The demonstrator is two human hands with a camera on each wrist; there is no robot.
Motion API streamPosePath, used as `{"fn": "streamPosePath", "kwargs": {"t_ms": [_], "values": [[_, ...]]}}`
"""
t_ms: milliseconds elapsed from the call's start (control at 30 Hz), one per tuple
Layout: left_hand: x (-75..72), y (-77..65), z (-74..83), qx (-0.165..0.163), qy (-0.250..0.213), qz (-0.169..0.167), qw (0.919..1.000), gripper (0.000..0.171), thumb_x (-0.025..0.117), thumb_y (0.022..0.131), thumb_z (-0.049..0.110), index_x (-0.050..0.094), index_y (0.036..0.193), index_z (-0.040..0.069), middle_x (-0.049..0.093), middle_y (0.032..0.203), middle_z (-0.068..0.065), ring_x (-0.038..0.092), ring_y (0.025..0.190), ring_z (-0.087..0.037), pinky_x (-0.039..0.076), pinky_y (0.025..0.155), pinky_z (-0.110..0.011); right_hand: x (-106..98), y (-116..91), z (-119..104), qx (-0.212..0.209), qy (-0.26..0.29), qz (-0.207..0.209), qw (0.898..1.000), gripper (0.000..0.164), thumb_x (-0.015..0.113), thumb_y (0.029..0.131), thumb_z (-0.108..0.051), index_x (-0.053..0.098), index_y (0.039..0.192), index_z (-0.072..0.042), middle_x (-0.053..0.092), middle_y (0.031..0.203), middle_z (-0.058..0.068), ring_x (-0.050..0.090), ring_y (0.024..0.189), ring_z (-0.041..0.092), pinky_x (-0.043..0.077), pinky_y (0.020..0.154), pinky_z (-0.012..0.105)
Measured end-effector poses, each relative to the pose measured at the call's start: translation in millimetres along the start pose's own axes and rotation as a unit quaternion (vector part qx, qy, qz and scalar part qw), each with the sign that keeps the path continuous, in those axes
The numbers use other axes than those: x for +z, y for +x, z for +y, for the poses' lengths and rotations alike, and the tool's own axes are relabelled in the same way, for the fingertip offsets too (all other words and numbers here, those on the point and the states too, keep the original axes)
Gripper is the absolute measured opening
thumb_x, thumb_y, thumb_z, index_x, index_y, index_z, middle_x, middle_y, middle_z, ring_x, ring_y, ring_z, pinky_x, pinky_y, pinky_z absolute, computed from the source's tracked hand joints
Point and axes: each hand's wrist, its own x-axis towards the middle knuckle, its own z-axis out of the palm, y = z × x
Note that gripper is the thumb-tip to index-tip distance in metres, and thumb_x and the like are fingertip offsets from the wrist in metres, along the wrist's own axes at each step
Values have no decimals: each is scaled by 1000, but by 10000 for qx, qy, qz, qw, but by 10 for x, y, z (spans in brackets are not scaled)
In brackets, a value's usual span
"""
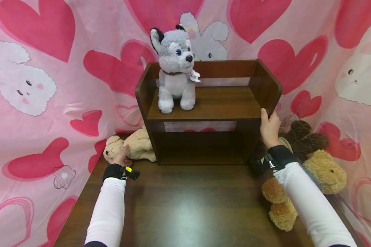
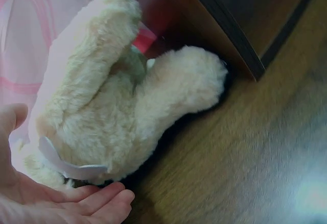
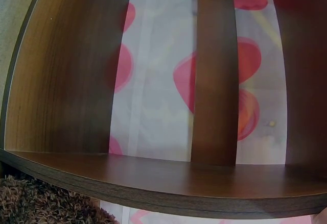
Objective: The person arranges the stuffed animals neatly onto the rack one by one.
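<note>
A cream plush toy [image 1: 139, 144] lies on the table against the left side of a dark brown wooden shelf [image 1: 225, 103]. My left hand [image 1: 121, 157] touches it near its head; in the left wrist view the fingers [image 2: 102, 203] stretch straight along its neck, thumb spread apart. A pale tag or ribbon [image 2: 71, 165] shows at its neck. With my right hand [image 1: 270, 128] I hold the shelf's right side panel, thumb in front and the other fingers mostly hidden behind it. On the upper shelf, toward the left, sits a grey-and-white husky plush [image 1: 176, 61] with a paper tag.
Right of the shelf lie a dark brown plush [image 1: 300, 132] and a tan plush [image 1: 324, 171], partly hidden by my right arm. The table [image 1: 185, 202] spreads in front of the shelf. Pink cloth with hearts and rabbits [image 1: 111, 27] hangs behind and at both sides.
</note>
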Motion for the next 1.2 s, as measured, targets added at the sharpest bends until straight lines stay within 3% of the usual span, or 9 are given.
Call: {"fn": "streamPosePath", "kwargs": {"t_ms": [100, 300, 367, 500, 567, 633, 833, 933, 1200], "values": [[123, -229, 53, -164, -176, 232, 9994, 91, 49, 89, 43, -14, 141, 4, 11, 145, -25, 21, 130, -39, 25, 106, -45, -6, -3, -4, 6, -19, 10, 10000, 42, 41, 95, -27, 49, 109, 12, 53, 107, 29, 46, 100, 36, 33, 87, 46], [-266, 649, -130, -321, -68, -430, 9985, 104, 63, 77, 54, 4, 141, -2, 17, 136, -34, 34, 118, -46, 37, 96, -50, -9, -7, -16, 51, -9, -40, 10000, 42, 40, 96, -28, 49, 111, 11, 53, 107, 27, 46, 99, 33, 33, 86, 45], [-225, 566, -126, -302, -329, -251, 9987, 108, 65, 76, 52, -5, 141, 2, 19, 135, -32, 35, 119, -46, 38, 95, -50, -8, -8, -18, 28, -13, -33, 10000, 41, 40, 96, -27, 49, 110, 11, 53, 107, 28, 46, 99, 33, 33, 86, 45], [72, -44, 7, -371, -653, 250, 9969, 100, 55, 86, 46, -21, 140, 10, 12, 143, -24, 25, 129, -38, 28, 103, -45, -6, -11, -21, -18, -32, 8, 10000, 40, 41, 96, -26, 50, 108, 11, 53, 105, 28, 46, 98, 33, 33, 85, 45], [101, -49, 7, -413, -705, 348, 9961, 98, 52, 86, 47, -23, 139, 12, 10, 145, -20, 24, 129, -38, 28, 103, -45, -7, -10, -21, -5, -26, -9, 10000, 40, 41, 96, -27, 50, 108, 10, 53, 105, 26, 45, 97, 32, 33, 84, 44], [-9, 256, -68, -469, -823, 271, 9951, 105, 58, 82, 49, -23, 139, 14, 11, 145, -20, 25, 128, -40, 28, 103, -48, -11, -6, -19, 9, -13, -49, 10000, 40, 41, 96, -28, 50, 109, 9, 53, 105, 25, 45, 96, 30, 33, 84, 42], [-541, 1860, -436, -751, -700, -441, 9937, 122, 71, 58, 67, 6, 135, -1, 31, 114, -33, 42, 101, -46, 43, 84, -53, -34, 6, -26, 34, -10, -64, 10000, 42, 40, 97, -28, 49, 113, 9, 53, 107, 24, 45, 99, 28, 33, 86, 41], [-631, 2236, -549, -838, -848, -433, 9919, 122, 68, 57, 71, 8, 141, 4, 28, 122, -34, 38, 111, -48, 37, 92, -54, -32, 4, -35, 28, -19, -29, 10000, 41, 40, 96, -28, 50, 112, 10, 53, 107, 25, 45, 98, 29, 33, 85, 42], [-413, 1656, -423, -633, -1182, -669, 9887, 119, 66, 58, 72, -1, 146, 28, -1, 143, -32, 16, 127, -49, 22, 101, -58, -10, -6, -23, -11, -9, -57, 10000, 41, 41, 96, -27, 50, 113, 9, 53, 110, 26, 46, 101, 31, 34, 88, 43]]}}
